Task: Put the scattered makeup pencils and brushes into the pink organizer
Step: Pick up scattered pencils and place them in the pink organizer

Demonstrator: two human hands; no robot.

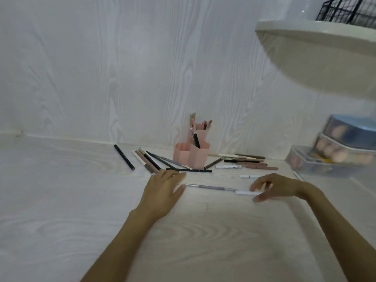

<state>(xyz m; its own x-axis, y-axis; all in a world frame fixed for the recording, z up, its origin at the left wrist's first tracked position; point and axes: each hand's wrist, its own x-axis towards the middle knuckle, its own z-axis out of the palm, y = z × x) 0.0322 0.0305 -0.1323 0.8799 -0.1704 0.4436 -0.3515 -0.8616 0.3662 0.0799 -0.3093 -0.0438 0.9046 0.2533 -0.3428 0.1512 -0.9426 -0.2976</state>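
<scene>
In front of the pink organizer (191,156), the grey pencil (211,187) is lying crosswise between both empty, open hands, the left hand (162,190) resting nearer its tip than the right hand (272,186).

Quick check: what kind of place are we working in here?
Probably a home vanity or dressing table: a pink organizer with makeup pencils scattered around it, and clear stacked cosmetic boxes on a white wood-grain top.
</scene>
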